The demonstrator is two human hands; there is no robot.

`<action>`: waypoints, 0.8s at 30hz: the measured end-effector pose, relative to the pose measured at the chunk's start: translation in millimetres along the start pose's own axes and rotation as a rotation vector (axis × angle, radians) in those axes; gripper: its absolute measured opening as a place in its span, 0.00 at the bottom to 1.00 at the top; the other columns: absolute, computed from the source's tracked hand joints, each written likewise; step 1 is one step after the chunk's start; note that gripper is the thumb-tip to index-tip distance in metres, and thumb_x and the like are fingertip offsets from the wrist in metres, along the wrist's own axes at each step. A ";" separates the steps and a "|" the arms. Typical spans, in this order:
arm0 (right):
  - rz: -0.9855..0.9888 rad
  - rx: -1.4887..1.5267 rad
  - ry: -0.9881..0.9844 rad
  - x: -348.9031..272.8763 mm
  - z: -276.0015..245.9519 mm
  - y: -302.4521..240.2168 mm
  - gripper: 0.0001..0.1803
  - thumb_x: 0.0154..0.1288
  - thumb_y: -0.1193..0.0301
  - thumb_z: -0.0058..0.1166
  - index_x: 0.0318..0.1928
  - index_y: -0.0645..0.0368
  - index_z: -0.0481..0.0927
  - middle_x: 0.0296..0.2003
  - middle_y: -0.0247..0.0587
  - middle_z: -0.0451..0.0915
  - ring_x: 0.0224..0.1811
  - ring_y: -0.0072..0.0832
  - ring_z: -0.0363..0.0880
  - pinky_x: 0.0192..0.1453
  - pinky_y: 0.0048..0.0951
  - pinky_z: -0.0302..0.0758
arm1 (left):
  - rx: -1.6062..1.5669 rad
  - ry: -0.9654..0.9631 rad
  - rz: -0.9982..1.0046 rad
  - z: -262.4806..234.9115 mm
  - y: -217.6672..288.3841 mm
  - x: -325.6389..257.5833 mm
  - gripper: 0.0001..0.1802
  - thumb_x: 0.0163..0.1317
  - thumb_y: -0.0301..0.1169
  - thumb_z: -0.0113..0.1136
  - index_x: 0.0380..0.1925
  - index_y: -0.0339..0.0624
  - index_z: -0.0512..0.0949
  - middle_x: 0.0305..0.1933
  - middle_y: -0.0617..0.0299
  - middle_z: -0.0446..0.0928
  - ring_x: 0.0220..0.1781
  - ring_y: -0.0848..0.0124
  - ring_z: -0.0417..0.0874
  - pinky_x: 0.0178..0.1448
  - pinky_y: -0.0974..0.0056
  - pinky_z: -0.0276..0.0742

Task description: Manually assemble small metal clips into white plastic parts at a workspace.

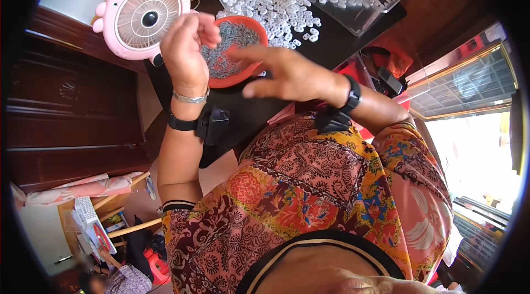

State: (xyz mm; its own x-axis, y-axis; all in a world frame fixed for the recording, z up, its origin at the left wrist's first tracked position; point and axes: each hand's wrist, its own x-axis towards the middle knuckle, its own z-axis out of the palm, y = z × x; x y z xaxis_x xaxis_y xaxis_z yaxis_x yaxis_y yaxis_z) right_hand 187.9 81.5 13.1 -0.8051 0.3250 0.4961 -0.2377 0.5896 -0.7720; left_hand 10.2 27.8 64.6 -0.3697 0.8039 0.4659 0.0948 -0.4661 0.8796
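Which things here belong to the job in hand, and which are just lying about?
Likely in the work:
orange bowl, by the left hand and right hand
small grey pieces inside it
white pieces beyond it
clear bin

Apparently apart from it:
pink fan
folded pinkish cloth

No legible lettering, labels, numbers or signs in view.

The short-sleeved blouse (292,194) of pink, maroon and mustard paisley-floral cloth has a cream-striped black neckband (276,252). Behind the left hand (185,45) sit a silver metal bangle (190,98) and black wrist strap (182,124) with boxy module (214,123); behind the right hand (290,76), a similar black strap (353,93).
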 end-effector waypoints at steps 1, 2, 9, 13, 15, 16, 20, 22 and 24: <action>0.006 0.071 -0.053 -0.2 13.2 5.3 0.39 0.53 0.63 0.65 0.62 0.65 0.63 0.50 0.54 0.75 0.52 0.40 0.76 0.55 0.36 0.74 | -0.039 -0.024 0.031 8.7 8.6 4.2 0.17 0.65 0.34 0.43 0.30 0.31 0.76 0.23 0.58 0.76 0.22 0.72 0.74 0.28 0.72 0.67; 0.022 0.167 -0.111 0.5 24.3 9.3 0.40 0.53 0.63 0.66 0.63 0.65 0.62 0.50 0.53 0.75 0.53 0.39 0.76 0.55 0.36 0.74 | -0.060 -0.054 0.080 13.8 13.9 8.2 0.18 0.65 0.34 0.42 0.31 0.30 0.76 0.24 0.56 0.76 0.23 0.71 0.75 0.29 0.70 0.68; 0.281 0.696 -0.799 -17.2 59.5 30.5 0.13 0.68 0.67 0.50 0.45 0.65 0.77 0.29 0.32 0.80 0.32 0.19 0.76 0.41 0.24 0.72 | -0.221 -0.157 0.253 -13.9 61.0 56.2 0.21 0.60 0.32 0.38 0.36 0.22 0.75 0.31 0.45 0.77 0.33 0.60 0.75 0.42 0.62 0.67; 0.347 0.690 -0.870 -56.0 22.7 53.1 0.31 0.72 0.49 0.36 0.44 0.68 0.79 0.21 0.36 0.76 0.26 0.22 0.73 0.37 0.26 0.71 | -0.245 -0.142 0.240 -48.0 78.2 71.8 0.22 0.58 0.32 0.40 0.38 0.17 0.73 0.34 0.40 0.76 0.37 0.57 0.74 0.46 0.60 0.65; 0.339 0.412 -0.809 -73.9 0.4 56.9 0.25 0.68 0.51 0.48 0.38 0.65 0.79 0.20 0.39 0.75 0.22 0.25 0.72 0.30 0.31 0.69 | -0.253 -0.131 0.227 -67.4 79.8 73.5 0.22 0.58 0.31 0.40 0.38 0.16 0.73 0.35 0.39 0.75 0.38 0.57 0.73 0.47 0.59 0.65; 0.275 0.197 -0.726 -83.0 -10.5 60.3 0.21 0.65 0.54 0.51 0.34 0.64 0.79 0.21 0.41 0.77 0.24 0.27 0.74 0.30 0.31 0.70 | -0.252 -0.128 0.222 -74.6 78.2 72.0 0.22 0.58 0.31 0.40 0.37 0.16 0.73 0.35 0.39 0.75 0.38 0.57 0.73 0.47 0.59 0.65; 0.271 -0.306 -0.314 -123.7 -55.6 75.2 0.11 0.57 0.65 0.57 0.30 0.61 0.79 0.24 0.47 0.78 0.27 0.38 0.77 0.31 0.34 0.71 | -0.182 -0.085 0.226 -82.7 73.7 68.3 0.21 0.59 0.31 0.40 0.37 0.18 0.73 0.35 0.40 0.76 0.37 0.57 0.74 0.46 0.60 0.67; 0.341 -0.441 -0.142 -133.5 -74.8 78.8 0.09 0.56 0.67 0.57 0.30 0.60 0.79 0.24 0.46 0.78 0.28 0.40 0.78 0.31 0.35 0.72 | -0.085 0.013 0.284 -67.3 58.7 65.3 0.20 0.59 0.31 0.40 0.36 0.19 0.74 0.34 0.41 0.76 0.36 0.57 0.75 0.45 0.60 0.68; 0.315 -0.571 0.036 -140.4 -86.2 82.4 0.08 0.57 0.68 0.58 0.32 0.59 0.79 0.22 0.46 0.78 0.25 0.41 0.78 0.29 0.34 0.72 | -0.001 0.095 0.324 -47.4 43.5 59.8 0.19 0.60 0.30 0.40 0.35 0.21 0.74 0.32 0.43 0.77 0.34 0.58 0.77 0.42 0.62 0.70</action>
State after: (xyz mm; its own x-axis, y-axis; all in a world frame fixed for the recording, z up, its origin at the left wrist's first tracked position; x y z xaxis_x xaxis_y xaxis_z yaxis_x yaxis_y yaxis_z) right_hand 328.1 148.1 -86.0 -0.7680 0.5650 0.3015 0.3405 0.7590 -0.5550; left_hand -51.7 38.1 126.2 -0.4053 0.5761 0.7098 0.2204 -0.6919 0.6875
